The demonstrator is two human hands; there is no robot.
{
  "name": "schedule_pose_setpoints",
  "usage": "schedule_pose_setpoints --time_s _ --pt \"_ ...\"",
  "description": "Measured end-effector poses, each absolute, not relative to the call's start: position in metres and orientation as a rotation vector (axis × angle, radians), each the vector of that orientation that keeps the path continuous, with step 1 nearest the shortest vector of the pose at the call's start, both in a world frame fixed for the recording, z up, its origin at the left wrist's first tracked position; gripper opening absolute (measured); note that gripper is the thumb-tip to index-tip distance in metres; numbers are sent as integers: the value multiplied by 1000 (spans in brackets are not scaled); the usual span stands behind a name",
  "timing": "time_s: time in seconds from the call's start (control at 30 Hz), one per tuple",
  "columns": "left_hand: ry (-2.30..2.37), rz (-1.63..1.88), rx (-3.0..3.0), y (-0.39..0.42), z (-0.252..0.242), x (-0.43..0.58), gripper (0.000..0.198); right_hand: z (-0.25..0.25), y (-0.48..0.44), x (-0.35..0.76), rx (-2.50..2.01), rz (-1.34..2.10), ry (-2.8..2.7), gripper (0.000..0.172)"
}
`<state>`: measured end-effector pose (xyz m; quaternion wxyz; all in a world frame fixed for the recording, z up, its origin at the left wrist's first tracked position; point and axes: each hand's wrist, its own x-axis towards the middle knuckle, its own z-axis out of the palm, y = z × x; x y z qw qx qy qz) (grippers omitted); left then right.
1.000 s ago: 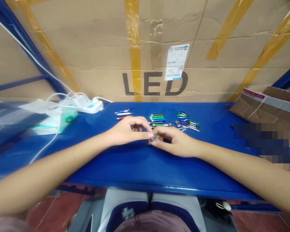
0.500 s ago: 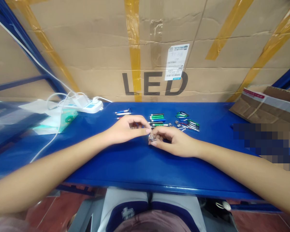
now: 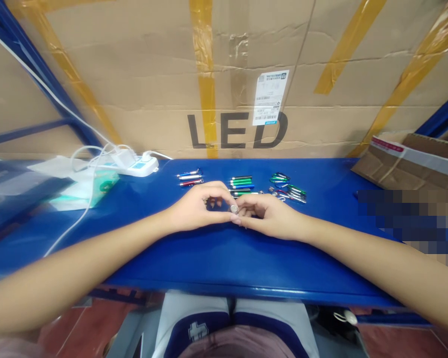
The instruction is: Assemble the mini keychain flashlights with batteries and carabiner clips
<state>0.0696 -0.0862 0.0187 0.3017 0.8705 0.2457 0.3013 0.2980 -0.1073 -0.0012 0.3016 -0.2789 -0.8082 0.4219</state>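
A small round silver metal piece, too small to name exactly, sits between the fingertips of both hands, just above the table. My right hand is closed, pinching it from the right. From the left, the thumb and forefinger of my left hand close on its edge. Just beyond my hands lies a row of green, blue and black metal tubes. Slim pen-like tubes in blue, silver and red lie to the left. Green carabiner clips and several thin tubes lie to the right.
A white power strip with cables and a green tissue pack are at the table's left. Behind the blue table stands a large cardboard box marked LED. An open carton is at the right.
My left thumb and forefinger have come down and right onto the silver piece, where they were above and beside it. The right hand keeps its pinch. The view has shifted slightly.
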Motion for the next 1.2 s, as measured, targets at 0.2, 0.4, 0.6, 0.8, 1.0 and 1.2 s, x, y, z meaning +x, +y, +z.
schedule_pose_setpoints --time_s 0.2,0.4,0.6,0.8,1.0,1.2 --pt "698 837 2141 -92 21 73 22 27 -92 329 -1119 384 -2301 13" --pt "653 742 2005 -95 20 75 20 30 -72 356 -1811 -216 -2318 21" --pt "637 738 1916 -96 19 76 20 19 -69 353 -1824 -107 -2460 20" --pt "641 718 1768 -97 16 79 25 31 -89 335 -1346 128 -2259 19" --pt "632 646 1638 -100 14 82 34 36 -119 312 -892 318 -2248 20" --pt "670 549 1655 -102 16 82 39 33 -122 315 -773 101 -2532 18"
